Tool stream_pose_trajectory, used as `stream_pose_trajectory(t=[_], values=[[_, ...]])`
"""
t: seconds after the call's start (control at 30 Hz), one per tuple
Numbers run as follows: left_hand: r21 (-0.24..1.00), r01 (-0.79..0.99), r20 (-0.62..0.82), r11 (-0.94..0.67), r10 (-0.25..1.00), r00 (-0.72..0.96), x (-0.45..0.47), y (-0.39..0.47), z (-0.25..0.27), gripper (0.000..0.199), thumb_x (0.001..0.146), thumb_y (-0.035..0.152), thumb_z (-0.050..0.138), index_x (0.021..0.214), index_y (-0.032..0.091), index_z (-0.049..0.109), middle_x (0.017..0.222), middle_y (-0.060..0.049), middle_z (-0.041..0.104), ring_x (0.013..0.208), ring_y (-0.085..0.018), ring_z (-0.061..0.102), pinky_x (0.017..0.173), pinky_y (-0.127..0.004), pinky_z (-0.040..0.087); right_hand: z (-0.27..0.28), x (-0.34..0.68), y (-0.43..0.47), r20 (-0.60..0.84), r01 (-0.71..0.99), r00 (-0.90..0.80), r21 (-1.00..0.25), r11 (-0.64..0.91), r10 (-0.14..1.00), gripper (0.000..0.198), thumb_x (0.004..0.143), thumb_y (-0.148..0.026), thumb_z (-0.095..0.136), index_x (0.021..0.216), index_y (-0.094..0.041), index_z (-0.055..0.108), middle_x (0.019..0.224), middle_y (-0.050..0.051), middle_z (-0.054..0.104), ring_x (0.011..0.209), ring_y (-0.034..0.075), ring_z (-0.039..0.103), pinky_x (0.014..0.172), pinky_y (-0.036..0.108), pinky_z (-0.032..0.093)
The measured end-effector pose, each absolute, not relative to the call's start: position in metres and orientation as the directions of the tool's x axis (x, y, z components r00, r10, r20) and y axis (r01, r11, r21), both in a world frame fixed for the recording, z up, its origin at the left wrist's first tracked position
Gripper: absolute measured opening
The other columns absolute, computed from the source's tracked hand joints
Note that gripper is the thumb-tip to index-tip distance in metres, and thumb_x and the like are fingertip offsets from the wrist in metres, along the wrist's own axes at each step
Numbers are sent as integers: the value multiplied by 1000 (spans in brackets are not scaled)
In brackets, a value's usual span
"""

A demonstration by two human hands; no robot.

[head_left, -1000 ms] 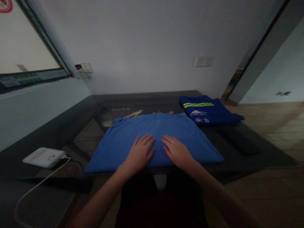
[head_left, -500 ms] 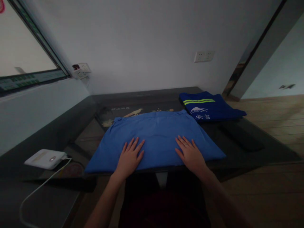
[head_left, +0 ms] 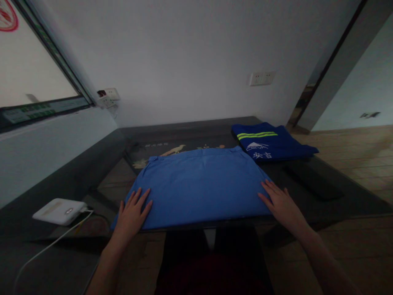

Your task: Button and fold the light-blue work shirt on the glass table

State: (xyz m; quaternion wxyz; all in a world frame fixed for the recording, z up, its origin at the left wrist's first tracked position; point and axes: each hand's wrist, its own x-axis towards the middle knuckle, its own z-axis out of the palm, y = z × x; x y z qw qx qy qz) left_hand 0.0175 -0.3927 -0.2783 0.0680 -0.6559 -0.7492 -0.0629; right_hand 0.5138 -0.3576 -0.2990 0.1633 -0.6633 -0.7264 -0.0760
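A light-blue cloth garment (head_left: 199,184) lies spread flat along the near edge of the dark table (head_left: 184,125), its banded edge facing the wall. Its exact kind is not clear to me. My left hand (head_left: 131,213) rests on its left side with the fingers spread. At the right side, my right hand (head_left: 281,203) lies flat over the cloth's border, fingers stretched out. Neither hand grips anything. Behind the cloth, a bird picture (head_left: 174,150) shows on the tabletop.
A folded dark-blue garment (head_left: 288,143) with yellow-green stripes lies at the back right. In front of it is a flat black object (head_left: 315,180). A white device (head_left: 59,211) with a cable (head_left: 52,244) sits at the left. Wall sockets (head_left: 262,78) are on the far wall.
My hands have slid apart, from the middle of the blue cloth outward to its left and right sides. The cloth stays spread in about the same place.
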Motion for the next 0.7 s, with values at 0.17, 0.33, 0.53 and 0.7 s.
stream_pose_trajectory(t=[0.17, 0.33, 0.53, 0.7], values=[[106, 992, 318, -63, 948, 26, 49, -355, -233, 51, 91, 39, 39, 136, 17, 44, 140, -12, 47, 129, -26, 44, 108, -50, 32, -238, 487, -332, 473, 939, -106, -243, 244, 875, 60, 95, -47, 23, 130, -7, 51, 135, 18, 51, 129, 28, 43, 109, 50, 30], [103, 927, 242, -360, 913, 327, 139, -298, -211, 50, 91, 36, 40, 138, 20, 41, 143, -9, 44, 130, -25, 41, 110, -45, 31, -198, 404, -280, 428, 857, -334, -233, 459, 840, 56, 96, -41, 27, 138, -7, 43, 143, 16, 41, 134, 24, 36, 110, 43, 30], [109, 957, 78, -270, 962, 262, 196, -244, -260, 54, 92, 37, 32, 143, 21, 33, 150, -8, 32, 140, -26, 26, 112, -50, 23, -248, 340, -226, 90, 889, -424, -149, 433, 901, 51, 95, -36, 29, 144, -21, 35, 153, 7, 26, 140, 28, 21, 110, 54, 21], [141, 959, 138, -248, 964, 229, 191, -232, -272, 50, 94, 37, 28, 142, 24, 36, 150, -5, 32, 139, -23, 26, 114, -49, 20, -272, 342, -213, 68, 902, -402, -144, 408, 913, 51, 96, -39, 27, 144, -24, 34, 153, 5, 27, 141, 26, 20, 111, 54, 17]])
